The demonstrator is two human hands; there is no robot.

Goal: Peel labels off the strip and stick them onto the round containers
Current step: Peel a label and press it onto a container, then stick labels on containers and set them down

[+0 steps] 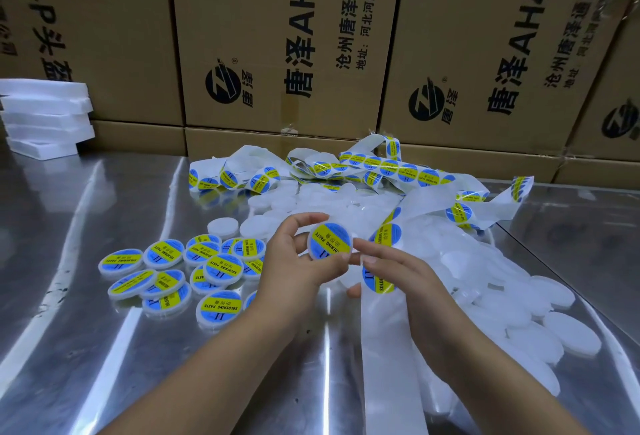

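Note:
My left hand (301,258) grips a round white container (329,241) by its rim, its top covered by a blue and yellow label. My right hand (388,268) touches the container's right edge with its fingertips and holds the label strip (382,284), whose backing runs down toward me under the wrist. The rest of the strip (391,167) lies tangled at the back of the table, carrying several labels. Several labelled containers (180,271) lie in a heap to the left. Unlabelled white containers (512,313) lie piled on the right.
The work surface is a shiny metal table (86,226). Large cardboard boxes (277,46) form a wall along its far edge. A stack of white foam sheets (45,115) sits at the far left corner.

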